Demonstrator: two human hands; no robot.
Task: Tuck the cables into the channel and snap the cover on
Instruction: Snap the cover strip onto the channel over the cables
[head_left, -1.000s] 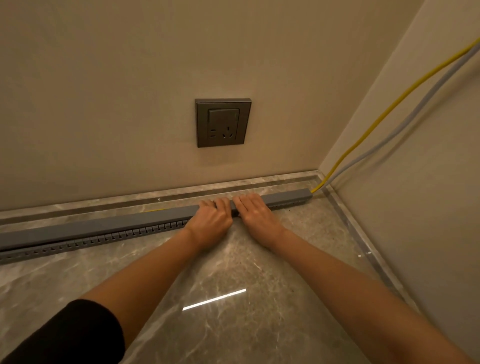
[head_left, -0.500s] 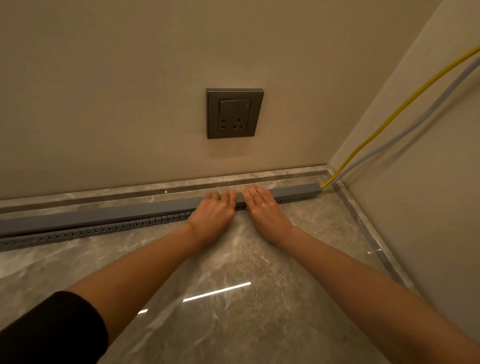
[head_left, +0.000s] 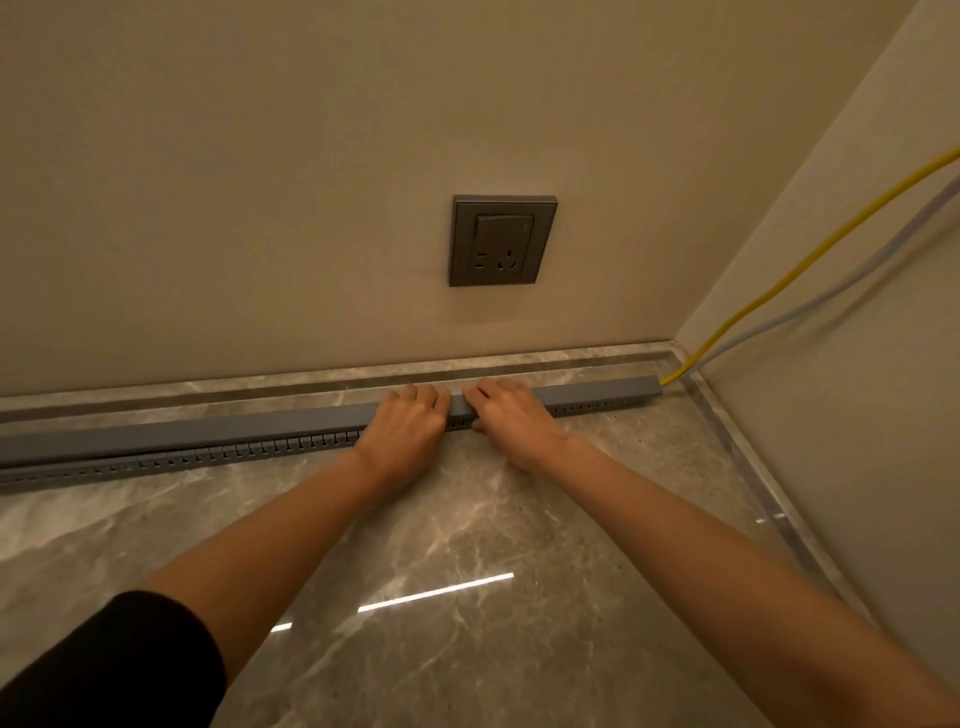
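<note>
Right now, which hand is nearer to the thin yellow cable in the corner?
Right. The right hand rests on the long grey plastic cover, on the side toward the thin yellow cable; the left hand rests beside it, farther from the cable.

Grey cover (head_left: 208, 434) atop slotted channel (head_left: 208, 458)

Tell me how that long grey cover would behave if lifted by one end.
The cover is long and thin, so it would probably sag and flex. It looks like plastic, so it is likely light. With its flat top and square edges, it shouldn't roll.
</note>
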